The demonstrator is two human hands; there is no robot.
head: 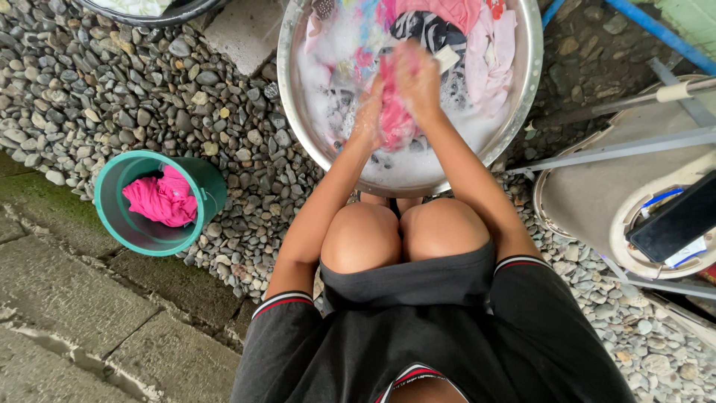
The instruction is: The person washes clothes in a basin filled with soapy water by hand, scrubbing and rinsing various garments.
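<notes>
A wide metal basin (522, 67) full of soapy water and several coloured clothes stands in front of my knees. Both hands are inside it, covered in suds. My left hand (368, 113) and my right hand (418, 78) are closed on the same bright pink garment (395, 119), which is bunched between them above the foam. The hands look blurred. Pale pink and black-and-white striped clothes lie at the far side of the basin.
A teal bucket (112, 224) holding a pink cloth (160, 198) stands on the pebbles to the left. A white plastic tub with metal rods and a dark flat object (675, 220) sits at the right. Concrete slabs lie at lower left; another basin's edge shows at the top left.
</notes>
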